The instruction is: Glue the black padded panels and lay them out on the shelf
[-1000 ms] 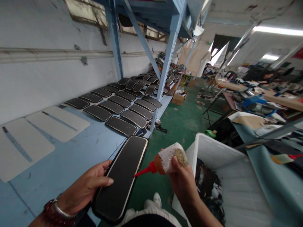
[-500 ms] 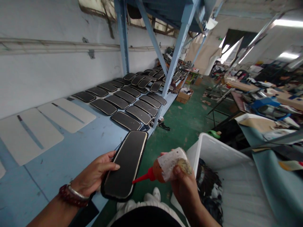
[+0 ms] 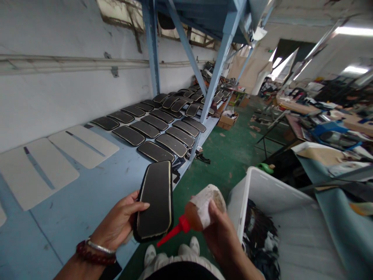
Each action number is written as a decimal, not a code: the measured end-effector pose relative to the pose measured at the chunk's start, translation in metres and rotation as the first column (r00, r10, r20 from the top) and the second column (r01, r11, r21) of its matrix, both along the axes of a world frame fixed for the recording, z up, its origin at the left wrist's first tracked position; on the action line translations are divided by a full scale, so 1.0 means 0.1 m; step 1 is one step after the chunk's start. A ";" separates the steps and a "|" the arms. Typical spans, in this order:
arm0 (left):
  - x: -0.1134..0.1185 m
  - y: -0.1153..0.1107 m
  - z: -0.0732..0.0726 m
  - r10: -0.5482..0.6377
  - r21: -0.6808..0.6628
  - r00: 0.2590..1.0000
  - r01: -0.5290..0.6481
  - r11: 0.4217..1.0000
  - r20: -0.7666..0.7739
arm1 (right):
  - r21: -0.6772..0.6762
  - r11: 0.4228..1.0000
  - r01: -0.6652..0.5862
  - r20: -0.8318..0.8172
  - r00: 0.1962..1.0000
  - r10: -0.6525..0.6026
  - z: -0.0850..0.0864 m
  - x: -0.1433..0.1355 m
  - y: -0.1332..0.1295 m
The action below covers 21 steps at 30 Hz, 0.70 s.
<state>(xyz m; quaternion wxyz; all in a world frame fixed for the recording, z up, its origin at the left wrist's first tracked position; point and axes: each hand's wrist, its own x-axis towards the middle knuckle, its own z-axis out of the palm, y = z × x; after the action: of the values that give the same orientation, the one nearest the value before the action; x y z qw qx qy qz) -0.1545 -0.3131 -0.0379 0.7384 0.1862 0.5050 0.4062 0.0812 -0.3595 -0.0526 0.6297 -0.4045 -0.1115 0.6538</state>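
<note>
My left hand grips a dark, rounded oblong pad by its left edge, thumb on the black face. A pale yellowish line runs along the pad's rim. In my right hand is a squeeze bottle of amber liquid with a stained white wrapping and a red nozzle. The nozzle tip points down and left, just below the pad's lower right corner; whether it touches the pad I cannot tell. Several similar dark pads lie in rows on the blue table beyond my left hand.
Pale flat panels lie on the blue table at left. Blue metal posts rise from its edge. A white bin holding dark scraps stands at my right. Cluttered workbenches and a cardboard box are farther off.
The held pad has turned more upright and shifted slightly left. The bottle has tilted, and its nozzle tip has dropped from the pad's right rim to below its lower corner.
</note>
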 end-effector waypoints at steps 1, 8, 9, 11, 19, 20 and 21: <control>0.02 -0.02 -0.01 -0.016 0.019 1.000 0.016 1.000 0.004 | -0.068 0.997 0.025 -0.049 0.998 -0.028 0.02 -0.01 0.07; 0.30 -0.19 0.01 -0.139 0.113 0.988 0.131 0.985 0.061 | 0.215 0.945 0.246 0.057 0.963 -0.264 0.11 0.05 0.65; 0.33 -0.21 0.02 -0.150 0.121 0.986 0.141 0.983 0.069 | 0.272 0.928 0.254 0.089 0.954 -0.287 0.10 0.05 0.69; 0.38 -0.23 0.05 -0.155 0.132 0.985 0.145 0.980 0.071 | 0.361 0.899 0.247 0.146 0.938 -0.316 0.07 0.04 0.71; 0.35 -0.20 0.05 -0.126 0.160 0.991 0.117 0.980 0.053 | 0.366 0.930 -0.039 0.257 0.964 -0.061 0.04 0.08 0.53; 0.34 -0.20 0.04 -0.126 0.156 0.991 0.116 0.981 0.053 | 0.353 0.933 -0.066 0.270 0.962 -0.034 0.07 0.12 0.53; 0.32 -0.20 0.04 -0.125 0.154 0.991 0.115 0.981 0.053 | 0.347 0.934 -0.080 0.283 0.959 -0.022 0.09 0.17 0.54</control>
<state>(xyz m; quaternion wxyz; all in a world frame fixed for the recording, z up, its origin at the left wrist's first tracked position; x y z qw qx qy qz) -0.1225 -0.3334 -0.0343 0.7609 0.2585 0.4375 0.4035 0.0978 -0.3059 -0.0432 0.6602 -0.3714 -0.3221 0.5679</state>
